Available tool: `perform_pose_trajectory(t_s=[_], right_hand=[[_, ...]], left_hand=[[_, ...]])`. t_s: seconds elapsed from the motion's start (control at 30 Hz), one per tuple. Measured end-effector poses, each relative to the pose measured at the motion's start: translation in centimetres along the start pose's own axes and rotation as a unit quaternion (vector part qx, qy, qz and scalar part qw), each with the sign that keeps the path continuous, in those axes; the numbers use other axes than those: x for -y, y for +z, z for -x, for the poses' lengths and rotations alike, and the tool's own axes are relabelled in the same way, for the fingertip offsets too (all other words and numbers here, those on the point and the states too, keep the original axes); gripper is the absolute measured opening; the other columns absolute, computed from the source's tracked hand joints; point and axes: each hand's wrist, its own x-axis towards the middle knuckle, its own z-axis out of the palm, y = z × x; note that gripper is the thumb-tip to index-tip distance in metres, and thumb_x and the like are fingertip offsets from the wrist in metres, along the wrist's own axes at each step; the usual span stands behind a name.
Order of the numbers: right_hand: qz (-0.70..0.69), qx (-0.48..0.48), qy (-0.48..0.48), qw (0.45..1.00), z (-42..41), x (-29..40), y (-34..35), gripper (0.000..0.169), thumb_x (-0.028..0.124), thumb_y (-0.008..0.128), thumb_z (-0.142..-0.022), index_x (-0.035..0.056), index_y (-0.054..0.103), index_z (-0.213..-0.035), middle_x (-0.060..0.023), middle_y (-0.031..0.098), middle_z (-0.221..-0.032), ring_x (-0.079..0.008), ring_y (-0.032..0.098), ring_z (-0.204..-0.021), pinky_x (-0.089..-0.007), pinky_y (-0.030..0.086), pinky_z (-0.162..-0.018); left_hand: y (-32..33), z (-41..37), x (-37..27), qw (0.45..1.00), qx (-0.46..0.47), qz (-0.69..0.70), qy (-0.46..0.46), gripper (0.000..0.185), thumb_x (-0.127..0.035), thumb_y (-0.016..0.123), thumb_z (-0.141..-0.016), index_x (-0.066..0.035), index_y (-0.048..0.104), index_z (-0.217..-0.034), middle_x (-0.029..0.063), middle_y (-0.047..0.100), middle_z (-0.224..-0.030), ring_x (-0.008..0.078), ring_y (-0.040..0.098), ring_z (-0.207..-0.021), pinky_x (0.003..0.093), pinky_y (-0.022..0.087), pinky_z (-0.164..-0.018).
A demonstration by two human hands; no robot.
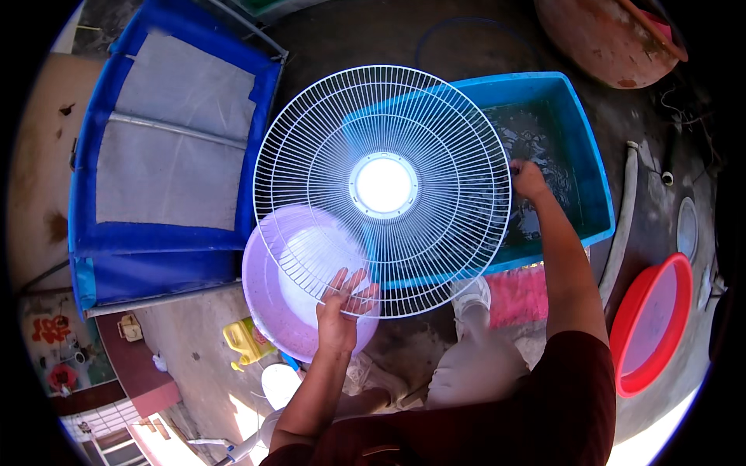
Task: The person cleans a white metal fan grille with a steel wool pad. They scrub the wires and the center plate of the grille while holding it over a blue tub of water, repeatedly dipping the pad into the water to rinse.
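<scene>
A round white wire fan guard [326, 125] with a bright, glaring hub is held up in front of me. My left hand [341, 309] grips its lower rim, with fingers showing through the wires. My right hand [529, 179] is at the guard's right rim with its fingers curled. A small dark bit shows at those fingertips, and I cannot tell what it is or whether the hand holds the rim. Behind the guard is a blue rectangular tub [593, 160] with water in it. A lilac round basin [262, 303] lies partly behind the guard's lower left.
A blue-framed panel with grey sheeting [169, 186] stands at left. A yellow plastic jug [247, 343] is near the lilac basin. At right are a red basin [620, 373] and a pale pipe [623, 215]. A large reddish-brown tub [600, 43] is at upper right.
</scene>
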Motion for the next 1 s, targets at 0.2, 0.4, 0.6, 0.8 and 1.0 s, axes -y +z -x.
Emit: perform_pose_trajectory(t_s=[0.2,0.4,0.6,0.8,1.0], right_hand=[[-0.432,-0.175,-0.058,0.883,7.3,19.1,-9.1,0.035,0.010,0.059,-0.086,0.0096,0.057,-0.121,-0.0082,0.063,-0.107,-0.0129,0.062,-0.084,-0.0239,0.050,-0.063],[0.029,-0.175,-0.260,0.949,4.6,22.4,-1.1,0.028,0.000,0.062,-0.077,0.0088,0.066,-0.103,-0.0128,0.064,-0.102,-0.0283,0.059,-0.099,-0.0345,0.047,-0.089],[-0.278,0.024,-0.116,0.953,3.9,24.1,-0.7,0.022,0.000,0.062,-0.077,0.0058,0.069,-0.097,-0.0132,0.066,-0.100,-0.0256,0.063,-0.089,-0.0332,0.049,-0.082],[0.034,-0.216,-0.220,0.951,2.7,21.0,-0.7,0.022,0.003,0.061,-0.077,0.0135,0.068,-0.096,-0.0093,0.065,-0.092,-0.0271,0.060,-0.077,-0.0376,0.050,-0.073],[-0.226,-0.037,-0.175,0.957,4.5,22.4,-0.8,0.022,0.003,0.063,-0.076,0.0094,0.067,-0.096,-0.0121,0.068,-0.091,-0.0266,0.064,-0.081,-0.0339,0.051,-0.075]], left_hand=[[-1.4,1.3,1.1,0.986,0.092,-0.034,-0.134,0.069,-0.037,0.058,-0.086,-0.003,0.029,-0.137,0.0231,0.053,-0.122,0.0386,0.062,-0.099,0.0408,0.059,-0.067],[-0.8,-1.5,-4.8,0.982,0.023,-0.182,-0.052,0.067,-0.014,0.051,-0.085,-0.002,0.019,-0.142,0.0243,0.060,-0.112,0.0318,0.068,-0.076,0.0311,0.058,-0.055],[-0.9,-1.5,-2.9,0.984,0.007,-0.175,-0.023,0.066,-0.004,0.047,-0.081,0.003,0.019,-0.140,0.0239,0.064,-0.099,0.0289,0.068,-0.065,0.0341,0.057,-0.056],[0.7,-0.2,0.2,0.995,-0.023,-0.101,-0.015,0.060,-0.005,0.044,-0.085,0.002,0.019,-0.139,0.0261,0.062,-0.102,0.0298,0.067,-0.068,0.0350,0.058,-0.059],[1.5,1.0,1.7,0.997,-0.052,-0.057,-0.009,0.064,-0.003,0.047,-0.081,-0.002,0.018,-0.138,0.0258,0.062,-0.104,0.0334,0.067,-0.073,0.0368,0.057,-0.059]])
